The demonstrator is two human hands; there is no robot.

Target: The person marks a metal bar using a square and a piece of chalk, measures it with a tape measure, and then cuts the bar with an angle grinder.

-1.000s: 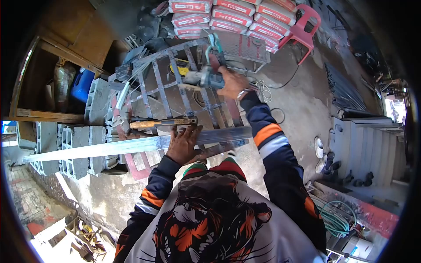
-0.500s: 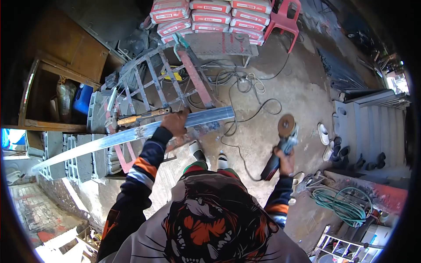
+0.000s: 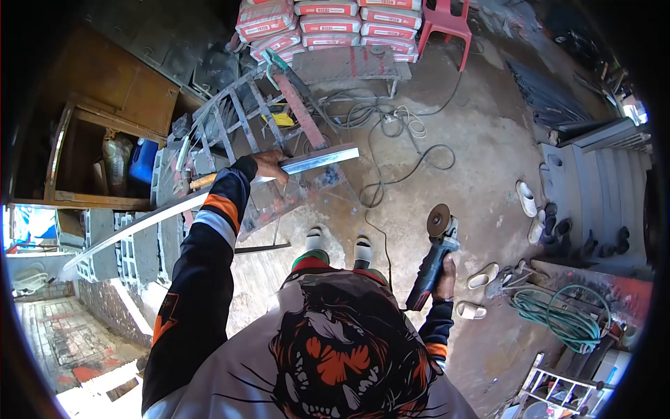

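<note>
My left hand (image 3: pixel 269 166) is wrapped over a long metal bar (image 3: pixel 317 160), which slants from the upper middle down to the far left. Under the bar stands a rusty metal frame (image 3: pixel 246 124) with crossbars. A wooden-handled tool (image 3: pixel 202 181) lies partly hidden behind my left sleeve. On the right, my right hand (image 3: pixel 445 276) grips the body of an angle grinder (image 3: pixel 429 269). Its brown disc (image 3: pixel 439 220) points forward, away from the bar.
A black cable (image 3: pixel 386 241) trails from coils on the floor. Stacked bags (image 3: pixel 330 24) and a red chair (image 3: pixel 445 26) stand ahead. An open wooden cabinet (image 3: pixel 91 199) is at left, with concrete blocks (image 3: pixel 102 241) below. Slippers (image 3: pixel 481 276) and a green hose (image 3: pixel 558 318) lie at right.
My left hand has shifted left and forward over the bar, which has turned to show a narrower face. The grinder in my right hand has moved slightly left and nearer my body.
</note>
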